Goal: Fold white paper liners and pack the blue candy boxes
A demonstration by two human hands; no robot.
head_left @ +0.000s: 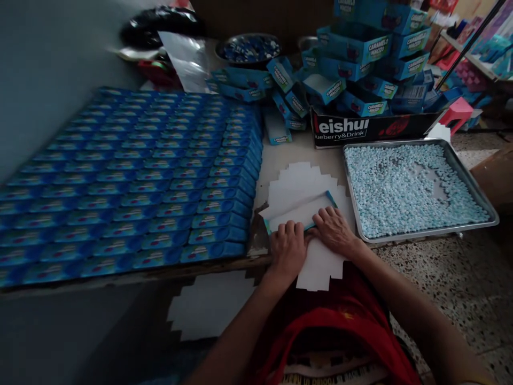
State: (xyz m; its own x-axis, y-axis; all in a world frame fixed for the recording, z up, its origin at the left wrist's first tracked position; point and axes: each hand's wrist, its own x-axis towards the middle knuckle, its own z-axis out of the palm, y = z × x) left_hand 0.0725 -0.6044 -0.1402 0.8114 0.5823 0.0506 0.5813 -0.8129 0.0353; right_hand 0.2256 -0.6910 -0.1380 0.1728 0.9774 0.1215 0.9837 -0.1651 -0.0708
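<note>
A partly folded cardboard box (294,213), white inside with blue printed edges, lies before me at the table's front. My left hand (287,246) grips its near wall at the left, with the fingers curled over the edge. Farther right along the same wall, my right hand (332,229) has its fingers bent over the edge; the thumbs are mostly hidden. Under and behind the box lie flat white card blanks (302,174) with stepped edges. Another white blank (318,267) hangs over the table edge below my hands.
Rows of blue boxes (156,187) cover the left of the table. At right stands a metal tray (420,235) of small pale-blue pieces. Open blue boxes (356,45) are piled at the back over a black carton (340,131), near a bowl of wrapped pieces (250,49).
</note>
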